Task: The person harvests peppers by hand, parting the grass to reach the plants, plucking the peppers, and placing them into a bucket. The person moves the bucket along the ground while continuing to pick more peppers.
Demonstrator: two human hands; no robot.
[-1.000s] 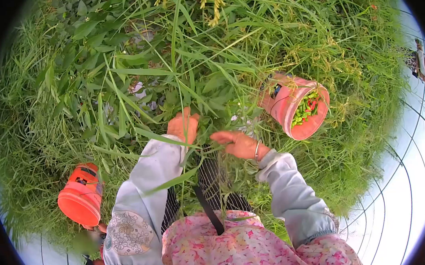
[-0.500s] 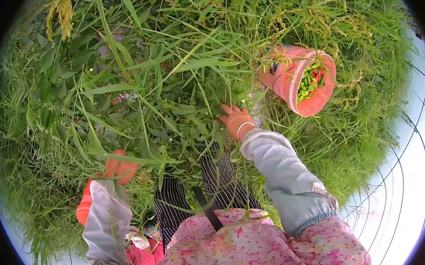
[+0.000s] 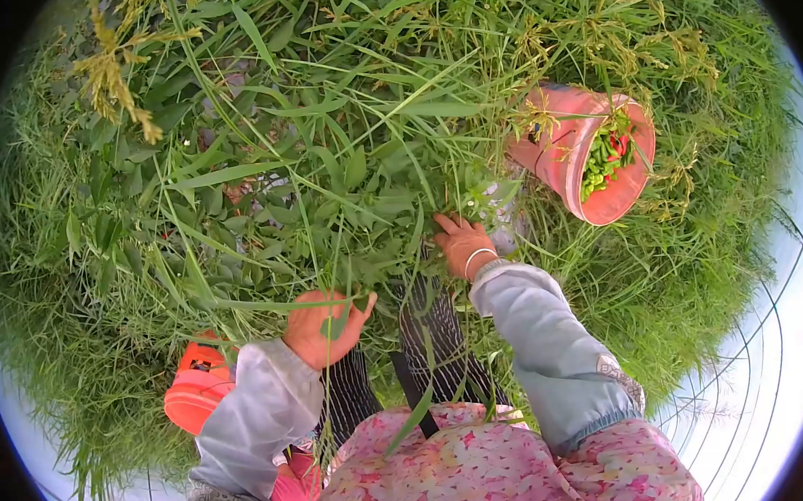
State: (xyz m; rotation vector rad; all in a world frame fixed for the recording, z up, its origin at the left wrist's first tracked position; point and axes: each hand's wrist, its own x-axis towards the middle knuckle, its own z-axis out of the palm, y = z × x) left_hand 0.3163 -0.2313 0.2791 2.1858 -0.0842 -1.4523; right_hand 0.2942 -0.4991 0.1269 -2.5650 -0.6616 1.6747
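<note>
Left hand [image 3: 320, 331] has swung inward; right hand [image 3: 463, 245] stays by leaves [image 3: 360, 238].

A weedy vegetable plot, perhaps in a greenhouse.
Tall grass [image 3: 701, 276] crowds the leafy plants [image 3: 324, 205]; at two o'clock a pink bucket [image 3: 558, 160] holds green and red peppers [image 3: 606, 166], at eight an orange-red bucket [image 3: 196, 397]. Dark lines cross a pale expanse [image 3: 765, 393] at four, cover or sky unclear.
</note>
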